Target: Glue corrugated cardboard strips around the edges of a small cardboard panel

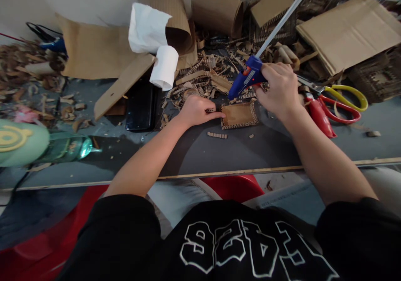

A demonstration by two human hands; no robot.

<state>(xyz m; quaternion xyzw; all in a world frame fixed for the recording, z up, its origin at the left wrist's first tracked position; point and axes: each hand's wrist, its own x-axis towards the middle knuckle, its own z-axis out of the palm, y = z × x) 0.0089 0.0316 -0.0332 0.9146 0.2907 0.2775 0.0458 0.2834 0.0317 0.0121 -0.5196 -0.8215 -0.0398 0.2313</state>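
- The right hand [278, 87] grips a blue glue gun [247, 77] — a long, pale glue stick [285, 20] pokes out of its back.
- The gun's tip is near the far left corner of a little cardboard tray [239, 126], which sits on the gray table [194, 160] between the two hands.
- The left hand [198, 110] touches the tray's left end; I can't tell if it pinches it.
- A small bumpy strip [217, 135] lies just in front of the tray.
- A messy heap of cardboard scraps [200, 74] crowds the space right behind the tray.
- To the right, scissors [318, 88] and a red handle [324, 120] lie close to the right arm.
- To the left are a black phone [140, 105], a white paper roll [164, 68] and — farther off — a see-through bottle [67, 147] on its side.
- A big flat cardboard piece [351, 32] fills the back right.
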